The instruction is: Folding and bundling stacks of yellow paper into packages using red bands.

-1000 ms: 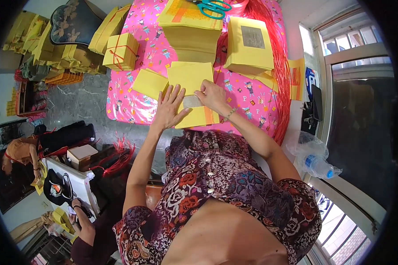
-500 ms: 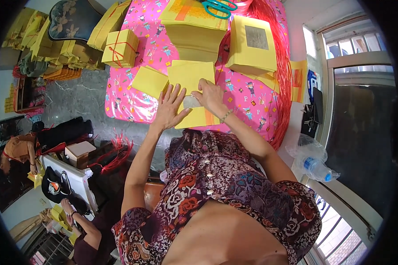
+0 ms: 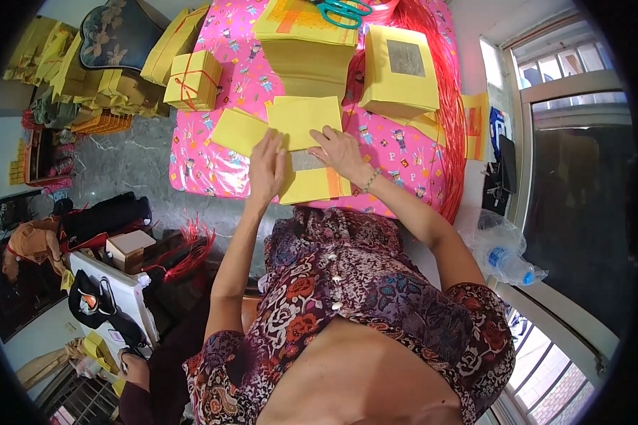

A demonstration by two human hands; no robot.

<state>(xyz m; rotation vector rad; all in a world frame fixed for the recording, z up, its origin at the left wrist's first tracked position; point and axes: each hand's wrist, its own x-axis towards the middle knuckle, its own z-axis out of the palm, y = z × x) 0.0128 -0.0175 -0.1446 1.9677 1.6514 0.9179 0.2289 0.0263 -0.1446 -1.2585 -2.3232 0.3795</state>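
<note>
A sheet of yellow paper lies in front of me, its far part folded or lifted over a silver-grey patch. My left hand grips the sheet's left edge, its fingers drawn together. At the right edge my right hand has curled fingers on the paper; the thumb is partly hidden. Whether the sheet is one or several layers I cannot tell. A smaller stack of yellow paper lies just left of it. Beyond stands a tall stack of yellow paper.
Teal-handled scissors rest on the tall stack. Another yellow stack stands right, beside long red strands. A bundle tied with red string sits left on the pink patterned tablecloth. Another person's hand shows lower left.
My left hand's spread fingers have drawn together at the paper's left edge. My right hand has shifted slightly down. The other person's forearm at lower left has moved down.
</note>
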